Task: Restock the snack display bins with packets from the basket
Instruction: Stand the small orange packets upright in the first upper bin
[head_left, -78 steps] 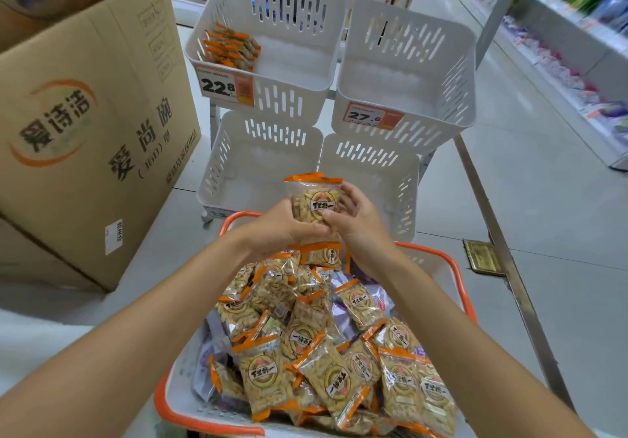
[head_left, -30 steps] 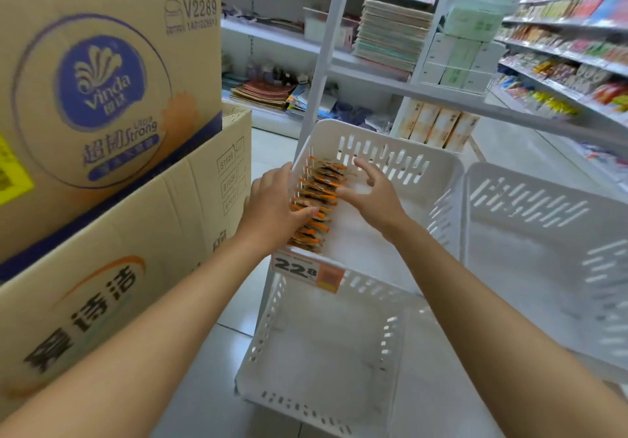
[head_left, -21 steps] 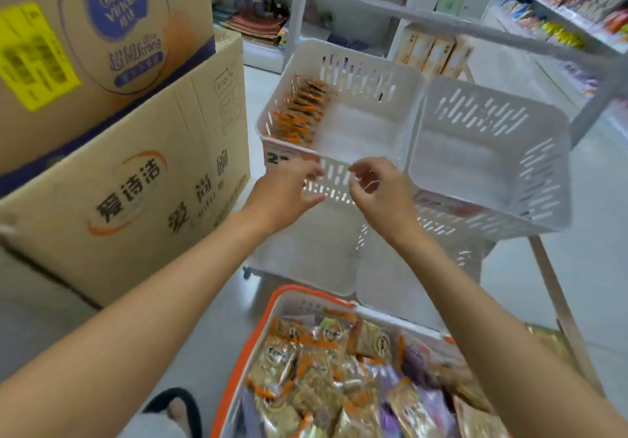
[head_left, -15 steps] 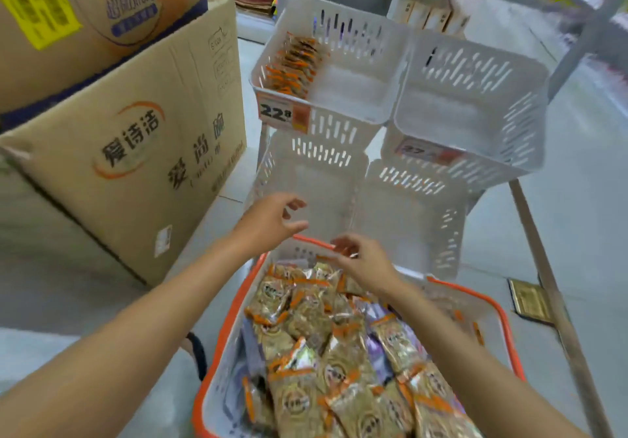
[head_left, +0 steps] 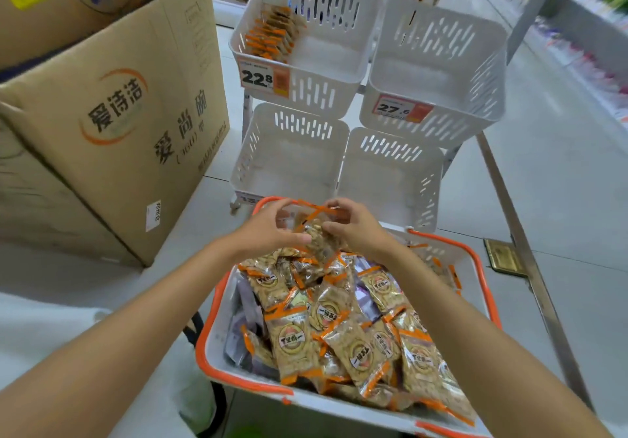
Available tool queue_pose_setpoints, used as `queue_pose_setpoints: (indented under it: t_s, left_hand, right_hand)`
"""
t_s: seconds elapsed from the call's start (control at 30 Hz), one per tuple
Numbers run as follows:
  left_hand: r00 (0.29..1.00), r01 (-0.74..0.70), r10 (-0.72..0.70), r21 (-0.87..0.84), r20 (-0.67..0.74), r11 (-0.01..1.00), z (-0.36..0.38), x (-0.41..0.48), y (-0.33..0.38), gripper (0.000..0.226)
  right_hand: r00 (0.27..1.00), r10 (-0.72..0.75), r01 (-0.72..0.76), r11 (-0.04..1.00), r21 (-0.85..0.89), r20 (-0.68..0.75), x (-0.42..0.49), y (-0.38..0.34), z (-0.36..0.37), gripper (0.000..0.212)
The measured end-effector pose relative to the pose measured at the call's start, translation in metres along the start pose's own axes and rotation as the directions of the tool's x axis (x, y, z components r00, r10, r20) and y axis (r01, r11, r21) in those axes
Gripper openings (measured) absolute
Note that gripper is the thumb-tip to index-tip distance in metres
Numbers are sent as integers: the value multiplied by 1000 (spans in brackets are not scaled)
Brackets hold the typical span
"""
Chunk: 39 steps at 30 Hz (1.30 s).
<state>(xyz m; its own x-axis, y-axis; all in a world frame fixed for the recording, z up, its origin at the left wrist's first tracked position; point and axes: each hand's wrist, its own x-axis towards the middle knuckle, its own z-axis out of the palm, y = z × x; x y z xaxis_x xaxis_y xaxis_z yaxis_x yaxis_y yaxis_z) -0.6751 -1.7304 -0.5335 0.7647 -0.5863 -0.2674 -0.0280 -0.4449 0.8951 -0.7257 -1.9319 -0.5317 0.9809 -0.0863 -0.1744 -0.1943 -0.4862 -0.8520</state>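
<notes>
Our left grip (head_left: 268, 232) and right grip (head_left: 356, 230) both pinch one orange-edged snack packet (head_left: 317, 233) just above the far end of the orange-rimmed basket (head_left: 491, 301), which is heaped with loose packets (head_left: 339, 329). The upper-left display bin (head_left: 326, 74) holds a short packet row (head_left: 270, 34).

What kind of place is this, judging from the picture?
Most likely a small shop: white display bins carry price tags, stocked shelves line the right side, and a basket holds snack packets.
</notes>
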Motion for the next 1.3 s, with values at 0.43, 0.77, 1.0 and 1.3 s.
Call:
queue_pose_setpoints:
  t_s: [0.43, 0.77, 1.0, 1.3]
  left_hand:
    - [977, 210, -193, -506, 87, 837, 18, 14, -9, 39]
    - [987, 135, -158, -586, 12, 799, 33, 15, -11, 35]
    - [977, 182, -212, -635, 30, 751, 26, 12, -17, 35]
    - [963, 227, -266, -671, 47, 706, 31, 15, -9, 26]
  right_hand:
    - [976, 59, -79, 993, -92, -211, 0, -8, -29, 20]
    - [995, 50, -43, 996, 72, -86, -21, -3, -9, 18]
    - [933, 243, -154, 937, -315, 266, -57, 69, 25, 37]
    - [952, 249, -105, 812, 575, -177, -32, 23, -26, 33]
